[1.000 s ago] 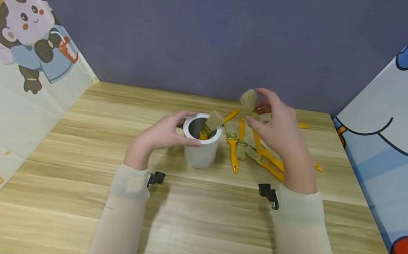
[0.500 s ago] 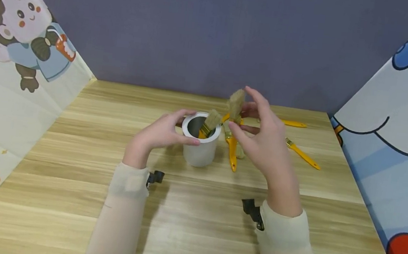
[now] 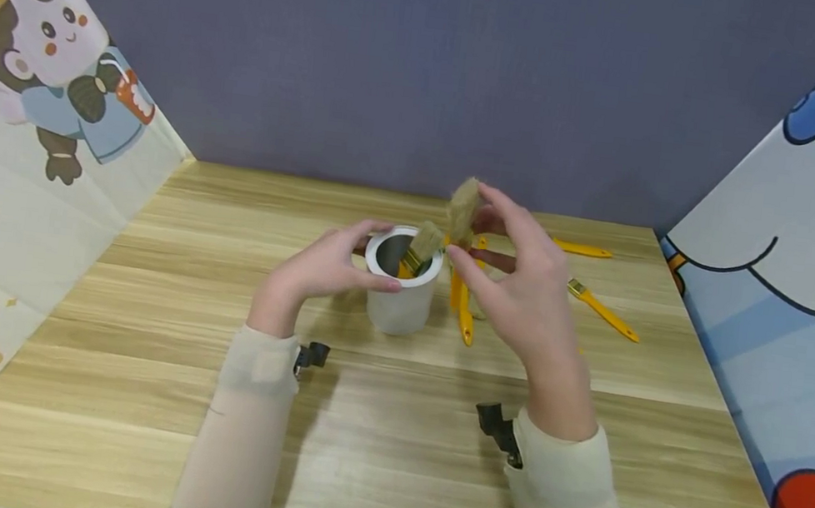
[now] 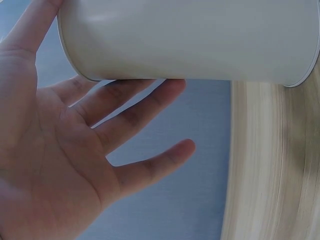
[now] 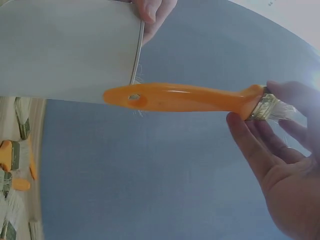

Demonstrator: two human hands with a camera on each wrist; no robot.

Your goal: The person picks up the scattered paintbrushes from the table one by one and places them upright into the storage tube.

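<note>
A white canister stands upright on the table, a paintbrush leaning in it with its bristles above the rim. My left hand holds the canister near the top, thumb in front and fingers behind. In the left wrist view some fingers touch the canister's wall while one stands away from it. To the right of the rim, my right hand pinches a second paintbrush by its metal band and bristles. That brush is bristles up, and its orange handle hangs downward beside the canister in the right wrist view.
Several paintbrushes with orange handles lie on the table behind and below my right hand, partly hidden by it. One loose brush lies farther right, and another handle shows behind. A dark wall rises at the table's back edge.
My right hand has carried the paintbrush left from above the pile to beside the canister's rim. My left hand and the canister have stayed in place.
</note>
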